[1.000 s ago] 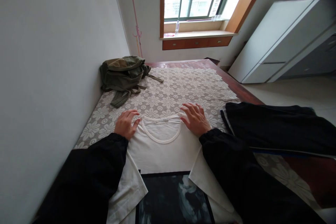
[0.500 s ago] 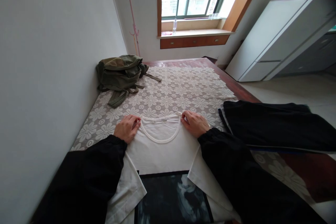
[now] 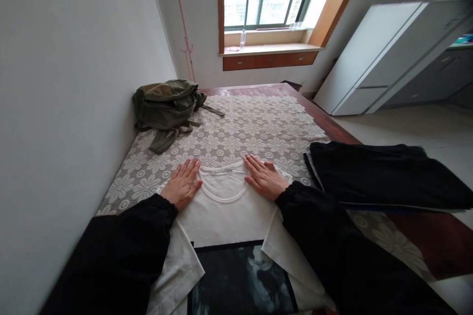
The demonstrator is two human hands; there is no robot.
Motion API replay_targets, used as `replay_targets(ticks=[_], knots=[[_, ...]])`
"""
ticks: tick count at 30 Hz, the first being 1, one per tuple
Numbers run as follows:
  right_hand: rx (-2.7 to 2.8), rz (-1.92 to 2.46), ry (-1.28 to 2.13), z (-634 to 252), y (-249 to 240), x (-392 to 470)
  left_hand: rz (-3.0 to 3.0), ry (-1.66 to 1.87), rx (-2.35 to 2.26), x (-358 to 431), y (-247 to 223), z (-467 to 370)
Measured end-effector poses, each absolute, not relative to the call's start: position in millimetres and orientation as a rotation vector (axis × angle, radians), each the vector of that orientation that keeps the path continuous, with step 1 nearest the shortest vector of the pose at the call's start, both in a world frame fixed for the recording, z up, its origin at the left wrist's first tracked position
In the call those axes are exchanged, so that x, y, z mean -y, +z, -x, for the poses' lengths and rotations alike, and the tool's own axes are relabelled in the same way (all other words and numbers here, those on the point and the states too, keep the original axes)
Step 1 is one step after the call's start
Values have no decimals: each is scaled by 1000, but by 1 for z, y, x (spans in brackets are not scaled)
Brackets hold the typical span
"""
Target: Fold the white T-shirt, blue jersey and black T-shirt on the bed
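A white T-shirt with a large dark print lies spread out, its round neckline facing away from me and its sleeves to either side. My left hand rests flat on the shirt's left shoulder beside the collar, fingers stretched out. On the other side of the neckline, my right hand presses flat on the right shoulder, fingers extended. Neither hand grips the fabric. My dark sleeves cover parts of the shirt's sides.
Beneath the shirt is a floral lace tablecloth on a reddish wooden table. A green backpack lies at the far left against the wall. Folded dark clothes are stacked on the right. A white refrigerator stands beyond.
Both hands have let go of the pinched collar edges and now lie flat, fingers spread over the shoulders. The shirt stays in nearly the same place.
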State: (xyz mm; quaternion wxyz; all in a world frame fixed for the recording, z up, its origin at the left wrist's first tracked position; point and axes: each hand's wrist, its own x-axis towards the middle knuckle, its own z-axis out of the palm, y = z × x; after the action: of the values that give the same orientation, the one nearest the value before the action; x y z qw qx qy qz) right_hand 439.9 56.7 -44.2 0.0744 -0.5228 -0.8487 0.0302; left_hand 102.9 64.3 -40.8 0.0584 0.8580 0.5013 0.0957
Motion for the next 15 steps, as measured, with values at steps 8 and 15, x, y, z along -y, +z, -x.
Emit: replay_targets(ticks=[8, 15], knots=[[2312, 1947, 33, -481, 11, -55, -2192, 140, -1870, -71, 17, -58], [2327, 2312, 219, -504, 10, -53, -1991, -78, -1890, -72, 24, -10]])
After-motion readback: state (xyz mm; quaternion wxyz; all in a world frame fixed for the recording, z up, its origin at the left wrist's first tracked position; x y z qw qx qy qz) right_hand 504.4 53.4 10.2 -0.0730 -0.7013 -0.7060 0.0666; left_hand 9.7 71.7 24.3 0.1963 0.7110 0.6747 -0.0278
